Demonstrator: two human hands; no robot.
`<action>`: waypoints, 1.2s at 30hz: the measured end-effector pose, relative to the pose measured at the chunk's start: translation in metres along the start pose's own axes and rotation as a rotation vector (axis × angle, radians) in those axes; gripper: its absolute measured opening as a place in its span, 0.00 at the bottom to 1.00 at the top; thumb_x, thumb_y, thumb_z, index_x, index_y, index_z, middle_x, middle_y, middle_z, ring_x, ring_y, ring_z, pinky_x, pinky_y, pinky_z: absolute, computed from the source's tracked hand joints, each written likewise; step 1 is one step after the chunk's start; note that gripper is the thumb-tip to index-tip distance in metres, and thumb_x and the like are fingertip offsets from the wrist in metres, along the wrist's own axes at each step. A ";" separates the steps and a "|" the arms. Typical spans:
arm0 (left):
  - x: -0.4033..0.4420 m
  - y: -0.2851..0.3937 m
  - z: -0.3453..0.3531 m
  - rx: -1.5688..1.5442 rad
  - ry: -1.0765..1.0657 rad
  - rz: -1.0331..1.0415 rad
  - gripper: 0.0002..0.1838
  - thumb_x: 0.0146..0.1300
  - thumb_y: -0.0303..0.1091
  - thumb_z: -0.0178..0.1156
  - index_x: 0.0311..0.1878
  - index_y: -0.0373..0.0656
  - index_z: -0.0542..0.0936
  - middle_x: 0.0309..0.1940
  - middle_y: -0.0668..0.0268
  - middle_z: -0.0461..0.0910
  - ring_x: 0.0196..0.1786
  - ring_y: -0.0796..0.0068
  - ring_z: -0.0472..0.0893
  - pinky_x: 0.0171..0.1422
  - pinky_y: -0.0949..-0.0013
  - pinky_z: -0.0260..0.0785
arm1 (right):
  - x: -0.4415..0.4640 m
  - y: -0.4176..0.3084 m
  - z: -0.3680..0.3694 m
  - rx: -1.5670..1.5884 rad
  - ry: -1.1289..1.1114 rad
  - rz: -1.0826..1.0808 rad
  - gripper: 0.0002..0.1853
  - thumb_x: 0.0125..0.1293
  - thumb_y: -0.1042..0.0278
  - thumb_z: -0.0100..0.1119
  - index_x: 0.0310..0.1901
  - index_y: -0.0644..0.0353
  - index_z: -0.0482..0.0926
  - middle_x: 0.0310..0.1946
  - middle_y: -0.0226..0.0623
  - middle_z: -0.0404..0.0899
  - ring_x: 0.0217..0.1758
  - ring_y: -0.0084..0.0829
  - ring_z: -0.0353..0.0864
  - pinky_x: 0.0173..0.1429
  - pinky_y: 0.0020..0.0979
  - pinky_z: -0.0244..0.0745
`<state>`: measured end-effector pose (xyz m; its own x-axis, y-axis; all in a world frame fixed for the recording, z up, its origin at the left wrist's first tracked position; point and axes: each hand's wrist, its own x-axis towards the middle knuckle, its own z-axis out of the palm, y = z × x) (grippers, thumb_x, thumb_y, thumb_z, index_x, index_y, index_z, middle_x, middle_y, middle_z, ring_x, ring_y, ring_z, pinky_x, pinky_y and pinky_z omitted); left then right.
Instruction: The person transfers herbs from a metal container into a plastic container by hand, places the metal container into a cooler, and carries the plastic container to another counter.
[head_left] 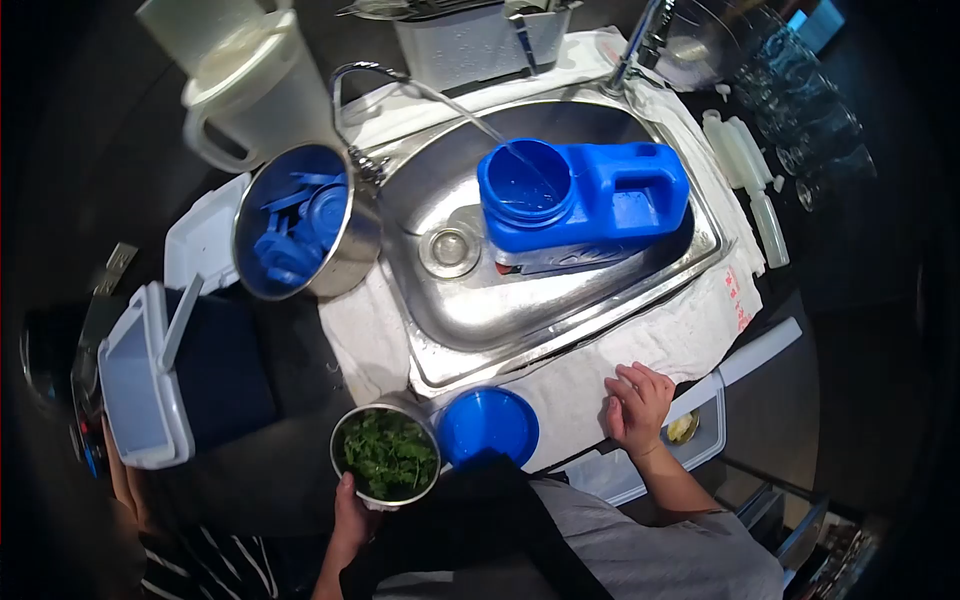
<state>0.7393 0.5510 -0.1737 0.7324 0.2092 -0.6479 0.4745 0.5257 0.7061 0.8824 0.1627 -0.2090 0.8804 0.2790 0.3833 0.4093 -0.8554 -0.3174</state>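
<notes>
My left hand [357,515] grips a round metal container [432,486] at its near rim, thumb up on the side. Green leafy herbs [388,455] fill the container. Right beside it lies a round blue lid [488,425] on the towel at the sink's front edge. My right hand [640,405] holds nothing; its fingers are loosely bent and apart, above the towel's front edge. In the sink [450,320] stands a large blue jug [590,200] with a wide open mouth. The curved tap [430,90] reaches over it, and water appears to run into the jug.
On the left are a metal pot [365,245] of blue plastic parts, a clear pitcher [270,100] and a dark blue box [225,370] with a white rim. Glasses [800,110] and white bottles [735,150] stand right. Another person's striped clothing [215,565] shows at lower left.
</notes>
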 end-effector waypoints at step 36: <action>-0.035 0.028 -0.093 -0.376 -0.100 0.295 0.27 0.70 0.56 0.40 0.56 0.42 0.71 0.46 0.65 0.78 0.46 0.72 0.79 0.47 0.69 0.73 | 0.001 -0.379 -0.029 0.301 -0.289 -0.601 0.37 0.58 0.67 0.57 0.70 0.57 0.56 0.20 0.33 0.78 0.18 0.37 0.76 0.29 0.36 0.67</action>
<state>0.6817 0.6348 -0.1581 0.8612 0.3238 -0.3918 0.0435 0.7209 0.6916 0.7215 0.4749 -0.0629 0.4940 0.8023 0.3351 0.8530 -0.3728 -0.3652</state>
